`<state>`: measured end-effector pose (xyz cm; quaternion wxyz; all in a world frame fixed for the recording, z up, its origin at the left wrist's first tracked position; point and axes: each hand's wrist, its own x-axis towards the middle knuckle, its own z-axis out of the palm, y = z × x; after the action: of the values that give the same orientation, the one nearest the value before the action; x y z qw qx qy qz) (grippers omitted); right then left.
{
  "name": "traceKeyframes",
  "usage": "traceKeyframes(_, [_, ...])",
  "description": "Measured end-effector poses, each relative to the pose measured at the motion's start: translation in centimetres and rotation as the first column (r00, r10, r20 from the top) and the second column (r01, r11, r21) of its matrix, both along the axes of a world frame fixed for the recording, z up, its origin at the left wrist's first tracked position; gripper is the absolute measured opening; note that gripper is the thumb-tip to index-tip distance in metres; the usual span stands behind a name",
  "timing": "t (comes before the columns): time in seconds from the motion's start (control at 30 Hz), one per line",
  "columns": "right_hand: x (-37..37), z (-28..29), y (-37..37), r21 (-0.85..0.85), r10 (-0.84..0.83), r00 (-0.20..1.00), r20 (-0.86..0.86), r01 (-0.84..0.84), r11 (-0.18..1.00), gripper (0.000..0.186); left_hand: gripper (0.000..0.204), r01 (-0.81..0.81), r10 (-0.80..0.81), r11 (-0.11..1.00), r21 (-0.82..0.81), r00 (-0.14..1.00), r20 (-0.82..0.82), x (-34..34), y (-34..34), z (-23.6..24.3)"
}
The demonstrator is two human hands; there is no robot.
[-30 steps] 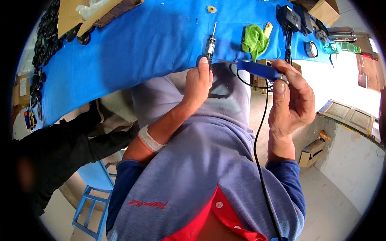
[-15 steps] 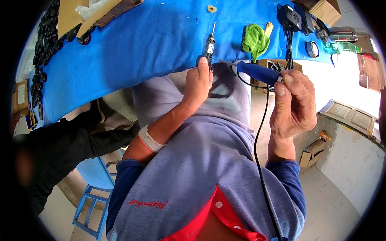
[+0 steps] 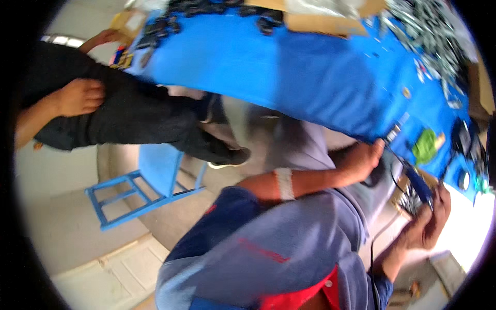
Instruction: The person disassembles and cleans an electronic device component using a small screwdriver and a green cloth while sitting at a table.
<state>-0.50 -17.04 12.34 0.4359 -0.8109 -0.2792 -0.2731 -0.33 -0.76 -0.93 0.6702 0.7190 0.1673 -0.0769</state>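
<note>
The view is smeared by motion. My left hand (image 3: 364, 160) grips a small black and silver part (image 3: 393, 133) with a thin metal shaft, at the table's front edge. My right hand (image 3: 429, 219) holds a blue-handled tool (image 3: 418, 185) by its end, its thin tip reaching toward that part. A black cord runs down past my right wrist. A green cloth (image 3: 425, 146) lies just right of the part, and a small round piece (image 3: 406, 93) lies above it.
A blue-covered table (image 3: 222, 57) carries black pieces (image 3: 266, 23), cardboard boxes (image 3: 325, 26), metal parts (image 3: 423, 36) and a round tin (image 3: 464, 180). At left, a person in black trousers (image 3: 129, 119) sits beside a blue chair (image 3: 160, 170), a hand (image 3: 77, 97) on the leg.
The head view has swung left and blurred, showing more of the other person and chair. My hands and held items appear further right, still in a similar grip.
</note>
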Motion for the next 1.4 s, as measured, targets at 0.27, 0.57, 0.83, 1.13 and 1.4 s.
traceKeyframes(0.27, [0.7,-1.5,-1.1,0.043,0.001,1.000,-0.009,0.000,0.999,0.019,0.068,-0.096,0.096,0.995,-0.005,0.995,0.025,-0.4,0.4,-0.5])
traceKeyframes(0.57, [1.0,-1.3,-0.7,0.044,0.065,0.997,-0.036,-0.063,0.997,0.022,0.065,-0.105,0.105,0.994,-0.016,0.992,0.065,0.0,0.0,-1.0])
traceKeyframes(0.83, [0.4,-1.7,0.1,0.118,0.025,0.998,0.049,-0.031,0.993,0.021,0.064,-0.090,0.092,0.995,-0.037,0.994,0.058,-0.6,0.3,-0.7])
traceKeyframes(1.13, [1.1,-0.8,1.3,0.077,0.109,0.985,-0.134,-0.099,0.992,0.030,0.071,-0.155,0.152,0.988,-0.014,0.980,-0.132,0.6,0.6,-2.6])
traceKeyframes(1.4, [1.2,-1.1,0.4,0.106,0.135,0.990,-0.050,-0.129,0.986,0.035,0.065,-0.164,0.166,0.940,-0.298,0.986,-0.019,0.4,-0.4,1.0])
